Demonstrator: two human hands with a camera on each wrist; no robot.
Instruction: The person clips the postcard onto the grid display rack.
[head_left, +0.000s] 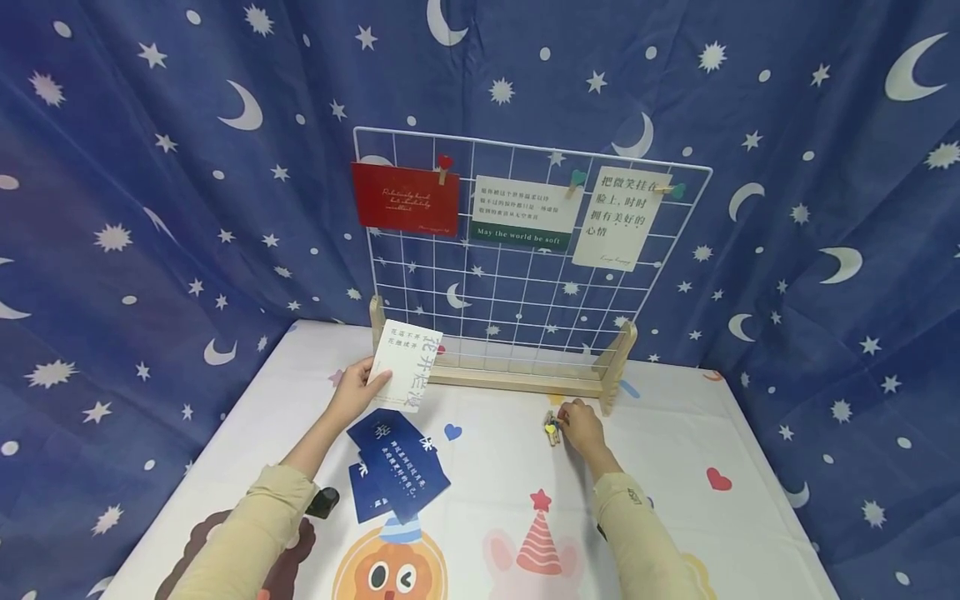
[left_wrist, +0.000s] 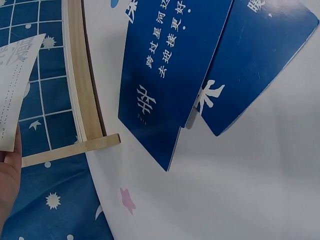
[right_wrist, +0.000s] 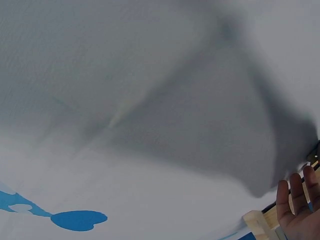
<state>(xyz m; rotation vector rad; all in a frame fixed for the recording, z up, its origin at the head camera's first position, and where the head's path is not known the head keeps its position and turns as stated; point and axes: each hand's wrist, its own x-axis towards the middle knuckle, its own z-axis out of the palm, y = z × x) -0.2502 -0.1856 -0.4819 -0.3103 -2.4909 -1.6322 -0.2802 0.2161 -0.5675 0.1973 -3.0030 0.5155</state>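
The rack [head_left: 517, 382] stands on the tablecloth [head_left: 487, 475], and everything else can be placed from it. In front of its left foot, the left hand [head_left: 357, 392] grasps a white card [head_left: 405, 367] by one side, thumb over the face and the rest of the fingers behind. Held by the edge like this, the card keeps most of its printing uncovered and facing the wearer, which probably also makes it easy to set level.

Close in front of the rack's right foot, the right hand [head_left: 583, 425] reaches to a small bunch of clips [head_left: 552, 429], one with a yellow heart. Its fingertips meet the bunch, but I cannot tell whether they pinch a clip; in the right wrist view this hand shows only at the corner.

Across the upper part of the rack hang a red card [head_left: 406, 200], a white-and-green card [head_left: 521, 212] and a tall cream card [head_left: 621, 221]. Each has a clip near its upper right corner, presumably to fasten it to the wires while leaving the words readable.

Nearer the wearer than the rack's left foot, blue cards [head_left: 405, 467] lie overlapping, likely so placed to stay within easy reach.
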